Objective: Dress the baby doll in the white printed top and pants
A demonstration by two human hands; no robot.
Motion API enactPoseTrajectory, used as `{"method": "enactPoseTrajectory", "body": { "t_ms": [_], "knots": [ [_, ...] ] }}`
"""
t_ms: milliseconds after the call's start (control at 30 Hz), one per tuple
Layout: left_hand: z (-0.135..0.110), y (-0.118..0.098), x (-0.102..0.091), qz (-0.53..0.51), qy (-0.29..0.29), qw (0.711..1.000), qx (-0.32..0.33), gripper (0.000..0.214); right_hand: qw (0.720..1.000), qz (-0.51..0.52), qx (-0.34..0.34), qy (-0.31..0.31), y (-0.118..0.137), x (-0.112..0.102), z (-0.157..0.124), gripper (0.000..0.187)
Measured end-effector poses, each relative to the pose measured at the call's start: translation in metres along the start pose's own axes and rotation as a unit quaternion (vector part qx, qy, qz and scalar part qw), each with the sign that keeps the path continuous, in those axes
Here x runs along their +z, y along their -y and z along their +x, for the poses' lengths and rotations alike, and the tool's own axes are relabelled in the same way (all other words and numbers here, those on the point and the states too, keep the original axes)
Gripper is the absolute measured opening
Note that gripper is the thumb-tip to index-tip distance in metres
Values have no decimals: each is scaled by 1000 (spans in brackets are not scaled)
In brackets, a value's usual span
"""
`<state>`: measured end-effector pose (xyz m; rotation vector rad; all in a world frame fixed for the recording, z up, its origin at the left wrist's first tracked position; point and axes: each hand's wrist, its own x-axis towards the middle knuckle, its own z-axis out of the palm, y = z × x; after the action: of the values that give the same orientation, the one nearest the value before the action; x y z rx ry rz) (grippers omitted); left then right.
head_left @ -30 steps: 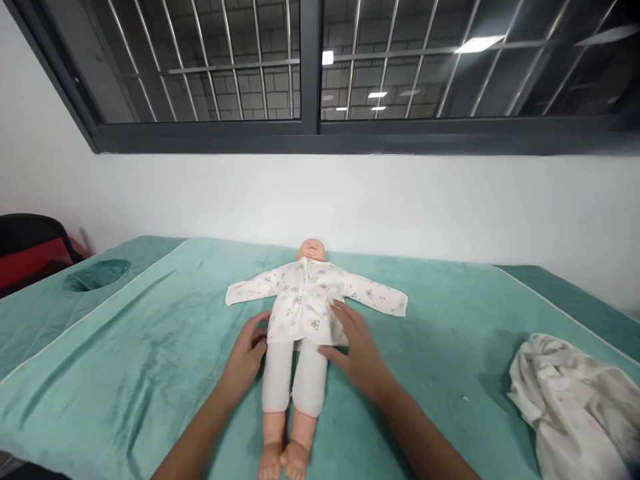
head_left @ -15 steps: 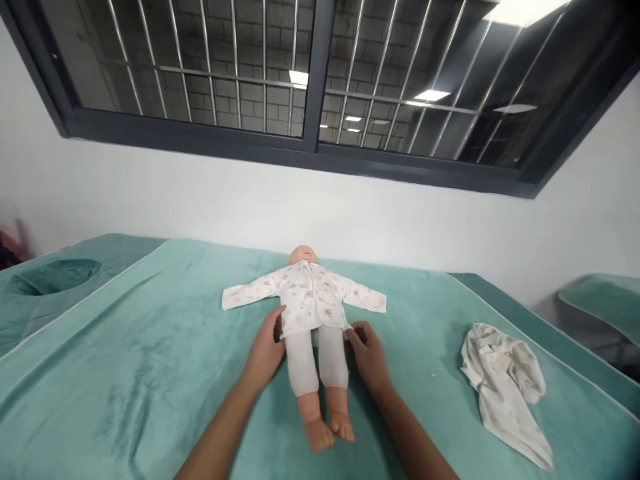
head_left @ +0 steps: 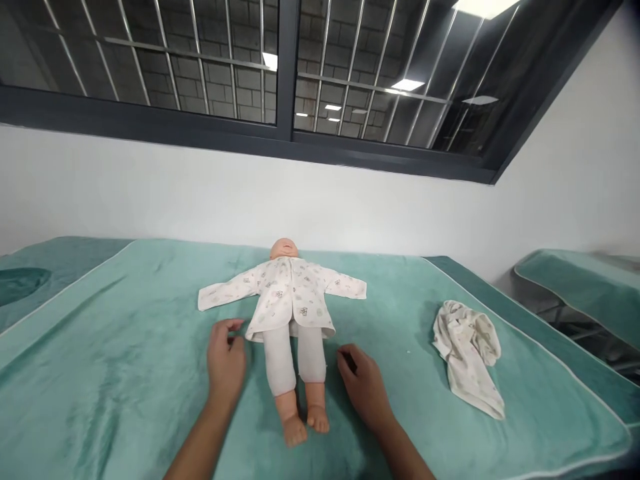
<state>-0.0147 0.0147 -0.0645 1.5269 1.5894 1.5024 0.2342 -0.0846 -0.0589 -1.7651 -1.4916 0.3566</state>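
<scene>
A baby doll (head_left: 287,400) lies on its back on the green padded surface, its feet toward me. It wears a white patterned baby shirt (head_left: 290,293), with both sleeves stretched out sideways and the front edges meeting at the middle. White fabric covers its upper legs; lower legs and feet are bare. My left hand (head_left: 226,360) is beside the shirt's left hem, empty, thumb and fingers apart. To the right of the doll's legs, my right hand (head_left: 364,387) rests loosely curled, with a gap between thumb and forefinger and nothing visible in it. Neither hand touches the shirt.
A crumpled white patterned garment (head_left: 467,360) lies on the green cover (head_left: 165,373) to the right. Behind the surface rise a white wall (head_left: 225,193) and a dark-framed window (head_left: 287,80) with metal bars. Another green-covered surface (head_left: 585,287) stands at far right.
Both hands have let go of the shirt's lower edges and moved outward, away from the doll. The shirt hem now spreads wider over the legs. The view has shifted to the right.
</scene>
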Motion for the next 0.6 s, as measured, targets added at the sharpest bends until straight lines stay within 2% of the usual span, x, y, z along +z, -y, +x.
{"method": "enactPoseTrajectory", "body": {
  "t_ms": [100, 200, 267, 333, 400, 467, 500, 600],
  "knots": [
    [0, 3, 0, -26, 6, 999, 23, 29, 1000, 18, 0, 11, -4, -4, -12, 22],
    [-2, 1, 1, -10, 80, 992, 93, 29, 999, -3, -51, -15, -25, -16, -18, 19],
    [-4, -1, 2, 6, 121, 985, 120, 29, 988, -84, -109, -69, -51, -34, -15, 22],
    [-5, -4, 2, 14, 138, 984, 114, 29, 959, -215, -131, -131, -82, -63, -8, 28],
    [-5, -8, 2, 14, 147, 985, 87, 29, 919, -345, -74, -175, -113, -98, 1, 39],
    [-5, -10, 2, 12, 159, 985, 63, 28, 889, -416, 33, -191, -139, -133, 9, 49],
    [-5, -10, 3, 14, 164, 985, 57, 28, 884, -422, 87, -180, -149, -148, 12, 49],
    [-6, -9, 4, 30, 170, 983, 61, 28, 912, -357, 173, -107, -161, -172, 22, 39]
  ]
}}
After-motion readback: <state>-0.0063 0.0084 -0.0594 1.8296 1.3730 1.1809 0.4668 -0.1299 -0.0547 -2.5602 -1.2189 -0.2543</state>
